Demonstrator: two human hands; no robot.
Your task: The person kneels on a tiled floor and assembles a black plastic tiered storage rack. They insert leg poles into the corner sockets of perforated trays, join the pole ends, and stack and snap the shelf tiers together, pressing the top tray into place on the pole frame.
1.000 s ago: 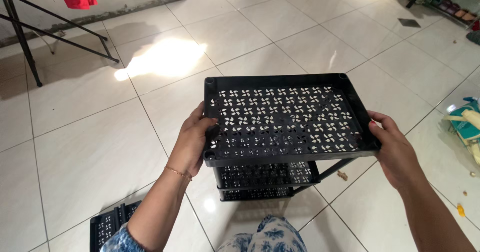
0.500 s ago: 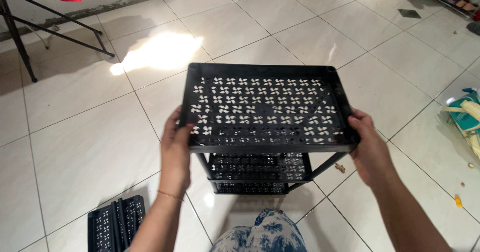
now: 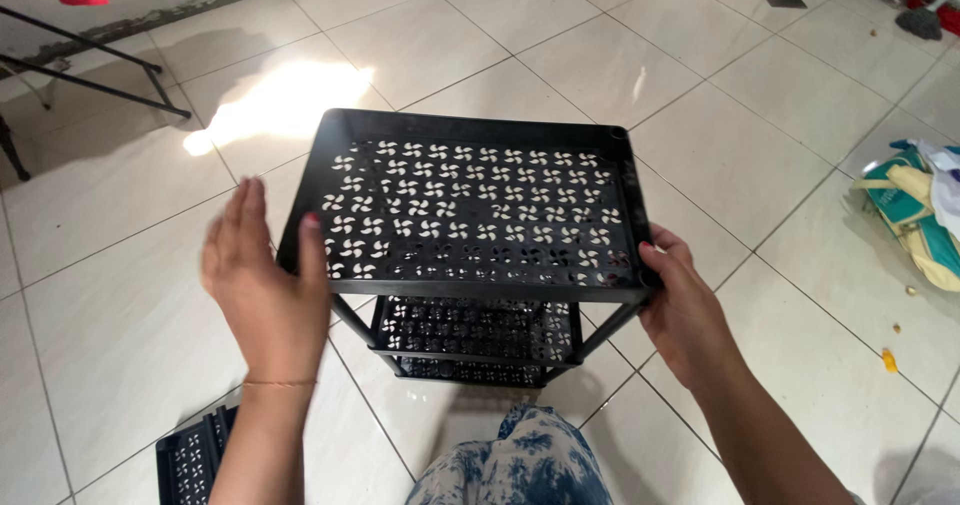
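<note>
A black plastic rack stands on the tiled floor, with a perforated top shelf (image 3: 470,215) above two lower shelves (image 3: 470,330). My right hand (image 3: 685,310) grips the top shelf's near right corner. My left hand (image 3: 265,285) is blurred, fingers spread and pointing up, its thumb against the shelf's near left edge; the palm sits just off the edge.
Another black perforated shelf piece (image 3: 190,460) lies on the floor at the lower left. A teal and cream bag (image 3: 920,215) rests at the right edge. Dark metal stand legs (image 3: 95,80) cross the far left. My blue patterned knee (image 3: 520,465) is below the rack.
The top shelf has come down and level on the rack posts. My left hand has loosened from a full grip on the left edge and now opens beside it. The view has shifted closer.
</note>
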